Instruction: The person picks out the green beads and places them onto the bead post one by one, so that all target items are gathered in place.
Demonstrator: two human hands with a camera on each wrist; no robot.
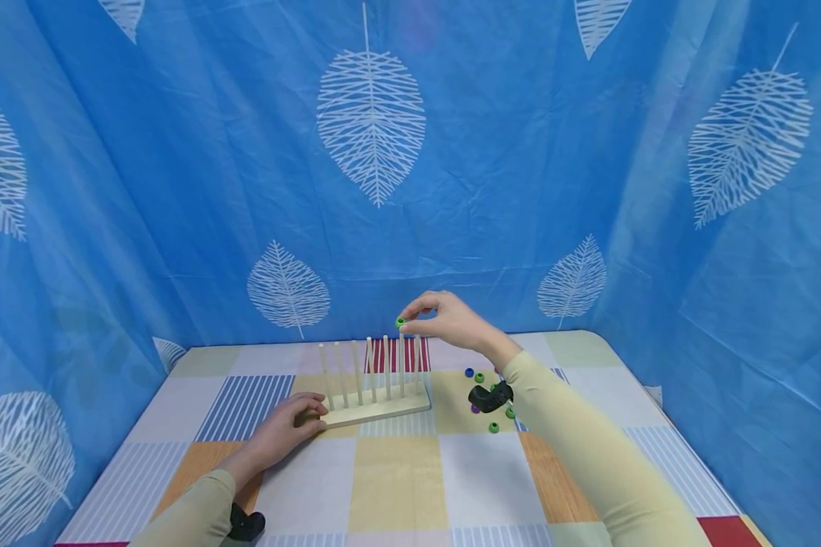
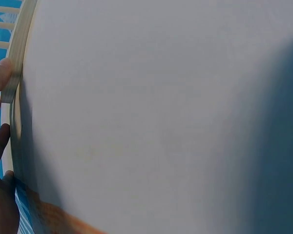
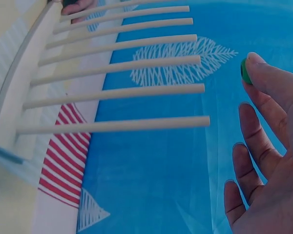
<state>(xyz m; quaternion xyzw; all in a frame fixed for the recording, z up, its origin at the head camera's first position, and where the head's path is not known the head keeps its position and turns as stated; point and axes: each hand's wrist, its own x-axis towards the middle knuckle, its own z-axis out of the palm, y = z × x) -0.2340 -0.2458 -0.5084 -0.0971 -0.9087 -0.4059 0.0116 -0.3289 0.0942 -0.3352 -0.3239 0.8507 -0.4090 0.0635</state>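
Note:
A pale wooden peg rack [image 1: 379,412], a long base with several upright rods, stands on the table. My left hand [image 1: 289,427] grips the left end of its base; in the left wrist view the thumb lies against the base's edge [image 2: 20,46]. Between thumb and index finger, my right hand [image 1: 448,319] pinches a green bead [image 1: 400,323]. In the head view this bead appears at the top of a rod near the rack's right end. From the right wrist, the bead [image 3: 245,71] shows apart from the rod tips, and the other fingers are spread loosely.
Several loose beads lie right of the rack, among them a blue bead [image 1: 469,372], a green bead [image 1: 494,428] and a purple bead [image 1: 475,409]; the right forearm partly covers this group. A patchwork tablecloth [image 1: 397,479] covers the table, and a blue leaf-print curtain [image 1: 479,190] hangs behind.

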